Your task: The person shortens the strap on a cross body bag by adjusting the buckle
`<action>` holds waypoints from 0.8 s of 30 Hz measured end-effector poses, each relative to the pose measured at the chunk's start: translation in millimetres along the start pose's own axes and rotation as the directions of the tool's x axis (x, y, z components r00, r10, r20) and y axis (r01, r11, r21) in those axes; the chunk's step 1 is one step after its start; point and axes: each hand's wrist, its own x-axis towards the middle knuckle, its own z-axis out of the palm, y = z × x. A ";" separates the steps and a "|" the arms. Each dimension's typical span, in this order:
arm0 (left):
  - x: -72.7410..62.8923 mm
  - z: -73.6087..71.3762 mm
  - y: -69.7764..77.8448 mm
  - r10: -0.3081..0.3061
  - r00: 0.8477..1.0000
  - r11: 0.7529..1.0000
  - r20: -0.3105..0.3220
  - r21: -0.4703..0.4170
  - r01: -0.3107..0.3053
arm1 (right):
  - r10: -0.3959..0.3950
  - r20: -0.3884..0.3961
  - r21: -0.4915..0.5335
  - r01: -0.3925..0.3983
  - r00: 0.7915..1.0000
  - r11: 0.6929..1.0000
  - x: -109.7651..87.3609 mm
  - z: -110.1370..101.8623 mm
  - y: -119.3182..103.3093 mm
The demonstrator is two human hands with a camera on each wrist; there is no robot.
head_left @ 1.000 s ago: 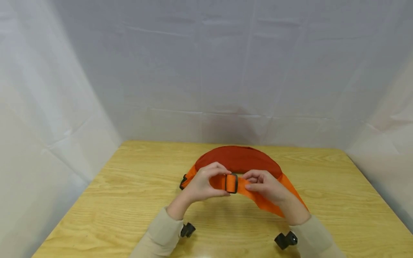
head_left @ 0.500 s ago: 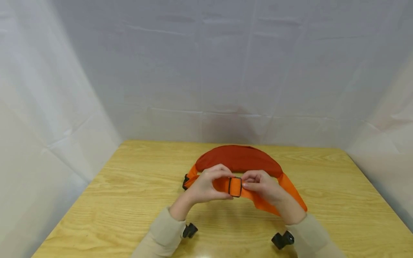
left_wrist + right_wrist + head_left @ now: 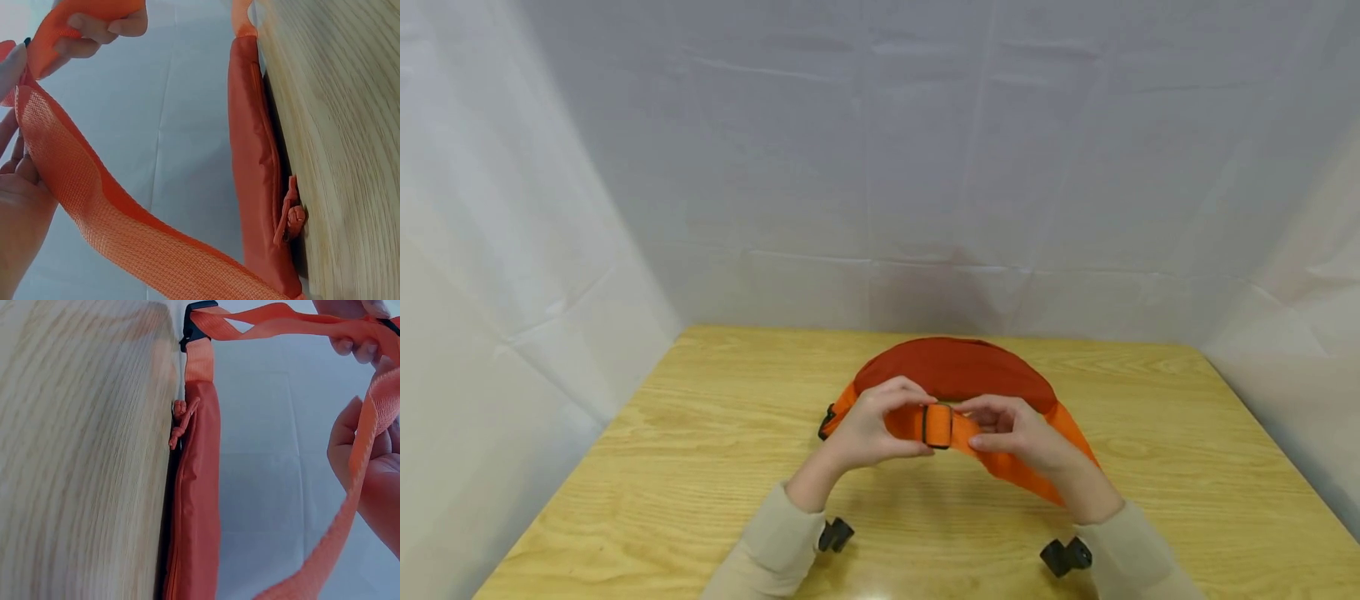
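A red waist bag [image 3: 955, 367] with a long orange strap [image 3: 1026, 477] lies at the middle of the table. My left hand [image 3: 872, 429] holds the black strap slider [image 3: 937, 426] by its top and bottom edges, between fingers and thumb. The strap is threaded through the slider. Just right of it, my right hand [image 3: 1022, 435] pinches the strap between thumb and fingers. In the right wrist view a black buckle [image 3: 195, 326] joins the strap to one end of the bag. A zipper with an orange cord pull [image 3: 290, 215] runs along the bag's edge in the left wrist view.
The wooden table [image 3: 700, 500] has white sheeting [image 3: 865, 167] behind it and at both sides. Small black devices [image 3: 1066, 557] sit at both wrists, by the beige sleeves [image 3: 786, 533].
The slider and both hands shifted slightly right and nearer, then back left. The slider's face turned a little, and the right hand's fingers have spread slightly along the strap.
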 end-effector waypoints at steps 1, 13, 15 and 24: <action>0.3 -0.1 -0.4 0.006 1.000 1.000 0.001 -0.002 -0.006 | 0.003 -0.001 0.000 -0.003 1.000 1.000 -0.3 -0.5 -0.2; 1.3 4.2 -6.2 0.048 0.999 0.997 0.026 -0.055 -0.046 | -0.055 0.022 0.027 0.054 0.998 0.998 2.2 0.3 4.3; 1.4 4.3 -6.9 0.057 0.998 0.997 0.023 -0.059 -0.055 | -0.051 0.022 0.038 0.050 0.998 0.998 3.3 1.0 4.4; 2.0 6.5 -6.5 0.046 0.998 0.996 0.032 -0.081 -0.043 | -0.002 -0.019 0.053 0.003 1.000 0.999 7.0 6.8 1.8</action>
